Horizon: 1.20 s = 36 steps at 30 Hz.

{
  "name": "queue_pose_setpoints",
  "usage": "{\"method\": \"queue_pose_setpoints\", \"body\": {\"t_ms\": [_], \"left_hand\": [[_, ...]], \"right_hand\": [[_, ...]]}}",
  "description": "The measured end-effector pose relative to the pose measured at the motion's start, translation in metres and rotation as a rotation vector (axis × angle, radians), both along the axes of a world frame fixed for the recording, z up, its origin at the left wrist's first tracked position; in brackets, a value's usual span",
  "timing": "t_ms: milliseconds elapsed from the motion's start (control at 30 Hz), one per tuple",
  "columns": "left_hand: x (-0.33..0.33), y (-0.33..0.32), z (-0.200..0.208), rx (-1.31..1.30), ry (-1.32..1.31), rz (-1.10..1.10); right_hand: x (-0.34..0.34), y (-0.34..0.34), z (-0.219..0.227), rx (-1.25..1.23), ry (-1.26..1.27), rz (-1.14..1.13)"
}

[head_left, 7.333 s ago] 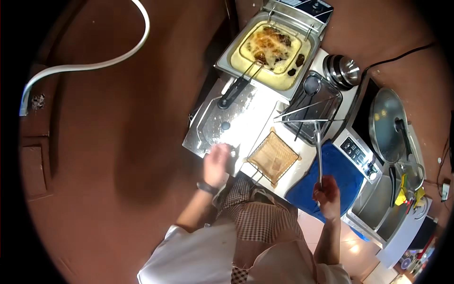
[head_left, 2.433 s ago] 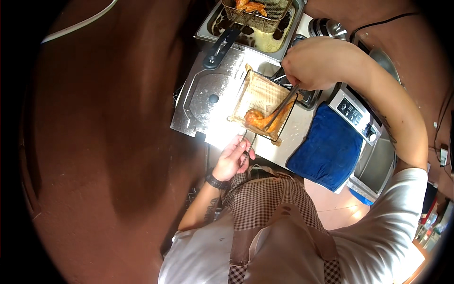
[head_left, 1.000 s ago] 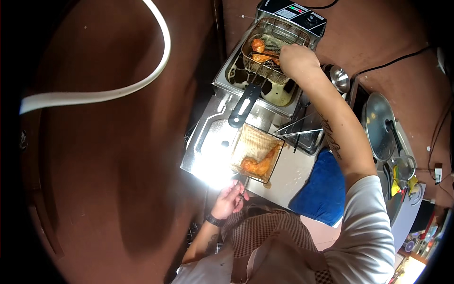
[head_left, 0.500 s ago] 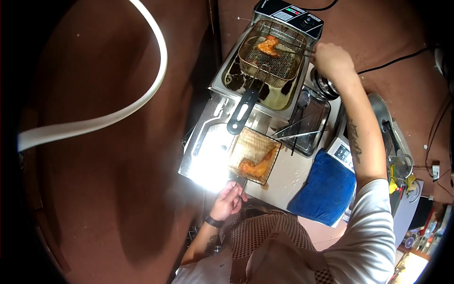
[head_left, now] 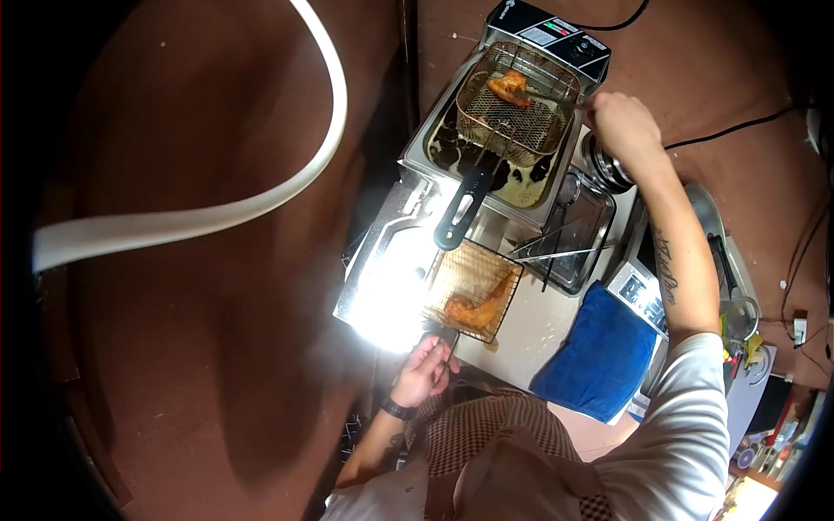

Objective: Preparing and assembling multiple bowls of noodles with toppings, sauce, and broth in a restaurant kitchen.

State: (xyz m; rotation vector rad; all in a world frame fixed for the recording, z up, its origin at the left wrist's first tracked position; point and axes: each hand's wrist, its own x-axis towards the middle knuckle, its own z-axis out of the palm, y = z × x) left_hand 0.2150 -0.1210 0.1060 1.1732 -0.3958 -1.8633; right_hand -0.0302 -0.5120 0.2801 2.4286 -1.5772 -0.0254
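My right hand [head_left: 624, 126] is closed around metal tongs [head_left: 565, 102], reaching over the deep fryer from its right side. The tips meet a browned piece of fried chicken [head_left: 506, 88] in the fryer basket [head_left: 519, 130]; how firmly they grip it cannot be made out. That basket sits raised above the dark, foamy oil [head_left: 525, 189], its black handle [head_left: 462, 208] pointing toward me. Nearer to me, my left hand [head_left: 426, 369] is closed on the handle of a smaller wire basket [head_left: 486, 260]. Another fried piece [head_left: 473, 311] lies inside that one.
The fryer's control box [head_left: 547, 39] stands behind the oil tank. Right of the fryer are a dark rectangular tray [head_left: 591, 226] with metal rods across it, a folded blue cloth [head_left: 595, 352] and a scale [head_left: 638, 291]. A white hose [head_left: 321, 156] curves at upper left.
The chicken piece in the fryer basket has turned and looks more compact, with the tong tips now against it. My right hand has shifted slightly. The whole view has moved a little.
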Motion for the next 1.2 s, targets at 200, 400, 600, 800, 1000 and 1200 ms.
{"method": "queue_pose_setpoints", "body": {"t_ms": [200,400,600,800,1000,1200], "left_hand": [[-0.001,-0.001,0.001,-0.026,-0.007,-0.008],[0.002,-0.001,-0.004,-0.029,0.013,-0.012],[0.003,0.003,-0.007,-0.019,0.009,0.005],[-0.001,-0.002,-0.010,-0.068,-0.005,-0.001],[0.000,-0.002,-0.013,-0.059,0.003,0.003],[0.001,-0.004,-0.014,-0.045,0.032,-0.010]], "right_hand": [[-0.040,-0.038,0.014,0.495,-0.524,-0.212],[-0.026,0.012,0.049,-0.113,0.036,-0.101],[0.008,0.023,0.072,-0.017,0.268,0.027],[-0.006,-0.028,0.023,0.029,0.268,0.102],[-0.003,-0.015,0.048,0.123,0.143,0.082],[0.015,-0.006,0.000,0.071,0.216,0.069]]}}
